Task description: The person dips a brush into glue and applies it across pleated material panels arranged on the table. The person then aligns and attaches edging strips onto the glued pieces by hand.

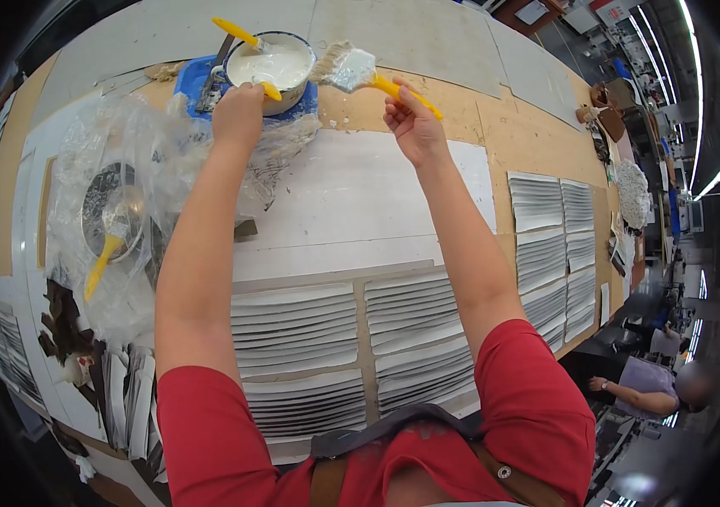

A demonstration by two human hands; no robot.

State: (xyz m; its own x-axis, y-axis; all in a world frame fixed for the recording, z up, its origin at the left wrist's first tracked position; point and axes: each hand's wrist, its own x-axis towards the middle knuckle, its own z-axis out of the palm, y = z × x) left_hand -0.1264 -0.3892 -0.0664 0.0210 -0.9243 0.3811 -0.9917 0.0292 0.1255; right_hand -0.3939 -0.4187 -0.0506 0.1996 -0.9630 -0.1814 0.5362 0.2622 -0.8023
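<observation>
My right hand [415, 122] grips the yellow handle of a wide paintbrush [358, 69]. Its pale bristles point left, thick with white paste, just right of the pot. My left hand [240, 110] is closed at the near rim of the white pot [303, 87], on a yellow-handled tool [271, 91] whose working end I cannot make out. White paste [271, 63] fills much of the pot. Another yellow-handled brush [237, 34] leans across the pot's far rim. The pot stands in a blue tray [191, 80].
Crumpled clear plastic [64, 156] covers the left side, with a third yellow brush [105, 262] over a round container. Stacked grey-white sheets [297, 325] lie in rows near me, more sheets [537, 203] to the right. A co-worker [643, 384] is at far right.
</observation>
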